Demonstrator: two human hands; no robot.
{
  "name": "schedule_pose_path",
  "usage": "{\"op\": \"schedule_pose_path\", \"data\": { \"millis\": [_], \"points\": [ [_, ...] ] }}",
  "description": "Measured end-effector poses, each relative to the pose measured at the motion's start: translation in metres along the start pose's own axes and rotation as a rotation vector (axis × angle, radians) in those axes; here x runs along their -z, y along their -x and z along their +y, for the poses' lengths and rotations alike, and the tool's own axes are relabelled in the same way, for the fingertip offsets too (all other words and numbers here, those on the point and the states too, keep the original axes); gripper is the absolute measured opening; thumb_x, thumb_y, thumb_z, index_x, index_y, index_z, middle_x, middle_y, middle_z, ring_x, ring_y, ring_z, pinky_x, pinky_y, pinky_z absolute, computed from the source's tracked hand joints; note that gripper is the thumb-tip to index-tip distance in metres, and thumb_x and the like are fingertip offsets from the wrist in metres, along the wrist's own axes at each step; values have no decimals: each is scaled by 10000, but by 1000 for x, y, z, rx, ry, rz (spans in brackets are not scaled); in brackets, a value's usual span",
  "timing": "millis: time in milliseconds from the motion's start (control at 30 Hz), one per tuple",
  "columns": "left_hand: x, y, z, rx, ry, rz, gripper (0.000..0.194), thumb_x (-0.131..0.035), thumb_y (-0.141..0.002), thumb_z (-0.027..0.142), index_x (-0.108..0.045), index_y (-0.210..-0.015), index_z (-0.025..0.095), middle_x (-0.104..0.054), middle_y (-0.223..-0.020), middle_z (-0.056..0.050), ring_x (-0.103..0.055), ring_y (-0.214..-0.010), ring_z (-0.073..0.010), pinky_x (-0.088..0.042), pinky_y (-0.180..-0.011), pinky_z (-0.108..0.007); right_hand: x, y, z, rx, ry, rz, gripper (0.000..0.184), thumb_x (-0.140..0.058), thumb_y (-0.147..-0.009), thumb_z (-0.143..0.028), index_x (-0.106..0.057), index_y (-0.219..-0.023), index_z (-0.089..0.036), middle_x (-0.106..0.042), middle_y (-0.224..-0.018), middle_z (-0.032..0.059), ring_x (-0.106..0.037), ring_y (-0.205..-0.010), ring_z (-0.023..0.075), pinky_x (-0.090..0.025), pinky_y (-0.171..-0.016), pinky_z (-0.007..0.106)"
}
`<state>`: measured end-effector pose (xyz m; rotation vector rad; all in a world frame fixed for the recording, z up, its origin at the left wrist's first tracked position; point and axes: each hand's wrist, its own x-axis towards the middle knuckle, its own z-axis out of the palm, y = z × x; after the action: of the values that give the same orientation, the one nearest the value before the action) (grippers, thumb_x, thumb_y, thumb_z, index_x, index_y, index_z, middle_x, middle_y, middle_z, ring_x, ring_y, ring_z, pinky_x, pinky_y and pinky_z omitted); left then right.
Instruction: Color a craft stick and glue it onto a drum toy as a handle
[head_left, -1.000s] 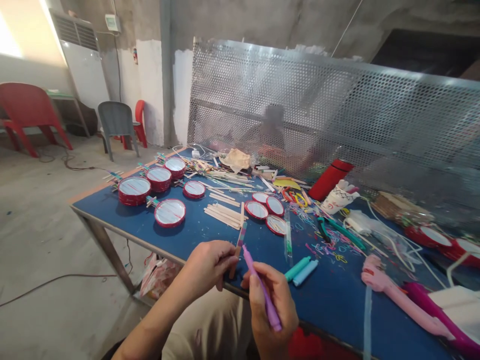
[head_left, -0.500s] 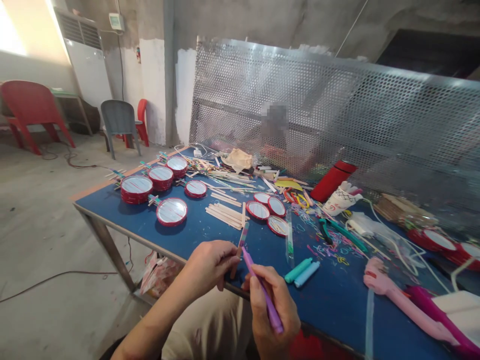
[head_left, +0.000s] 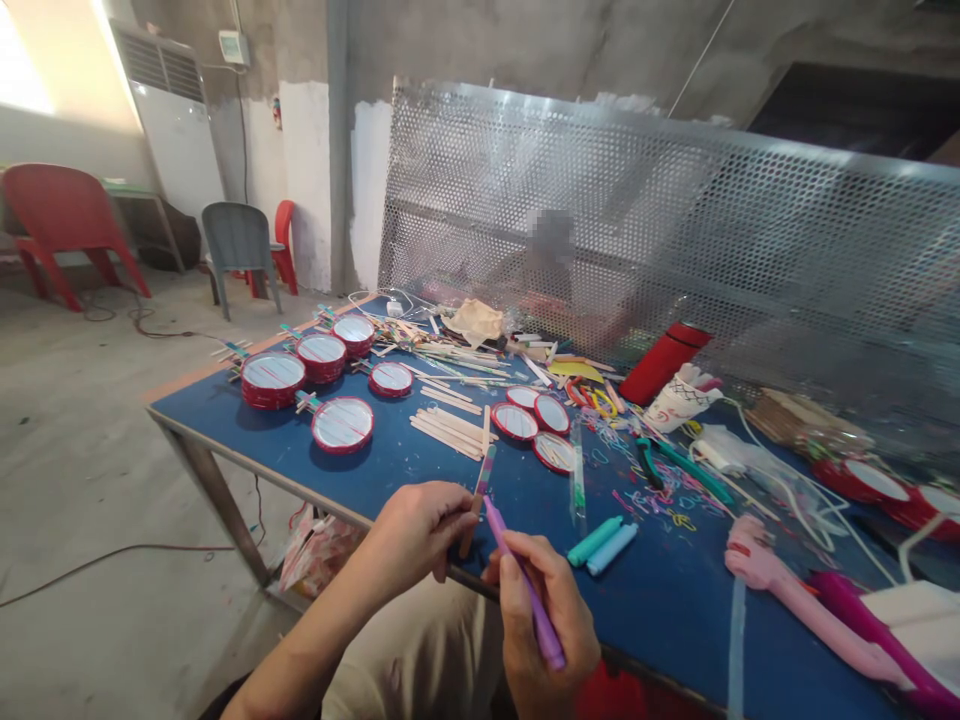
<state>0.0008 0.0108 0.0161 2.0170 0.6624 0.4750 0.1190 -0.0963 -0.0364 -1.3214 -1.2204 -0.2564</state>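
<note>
Between the thumb and fingers of my left hand [head_left: 427,525] is a wooden craft stick [head_left: 487,468], its far part coloured in bands of green and purple. My right hand [head_left: 547,610] grips a purple marker [head_left: 531,590], its tip touching or very close to the stick's edge. Both hands are at the table's front edge, above my lap. Right of the stick lie a green marker [head_left: 595,541] and a light blue marker [head_left: 613,549], side by side. Beyond my hands is a row of plain craft sticks [head_left: 448,432].
Red-rimmed round drum-like pieces [head_left: 342,425] stand at the left of the blue table [head_left: 420,490]. A red bottle [head_left: 666,362], paper cup [head_left: 681,398], green pliers [head_left: 686,470] and loose rubber bands [head_left: 660,505] lie to the right. A pink glue gun-like tool [head_left: 810,610] is near the right edge.
The camera view shifts slightly. My hands keep nearly the same pose, with the purple marker's tip staying by the stick.
</note>
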Motion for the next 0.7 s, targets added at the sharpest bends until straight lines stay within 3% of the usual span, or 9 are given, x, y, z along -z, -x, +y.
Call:
{"op": "schedule_pose_path", "data": {
  "millis": [700],
  "points": [
    [0, 1, -1, -13, 10, 0, 242, -439, -939, 262, -535, -732, 182, -577, -647, 59, -564, -424, -59, -364, -443, -131, -1, 7, 5, -53, -71, 15, 149, -550, -895, -200, -646, -1008, -201, -673, -825, 16, -669, -710, 146, -531, -647, 254]
  ]
}}
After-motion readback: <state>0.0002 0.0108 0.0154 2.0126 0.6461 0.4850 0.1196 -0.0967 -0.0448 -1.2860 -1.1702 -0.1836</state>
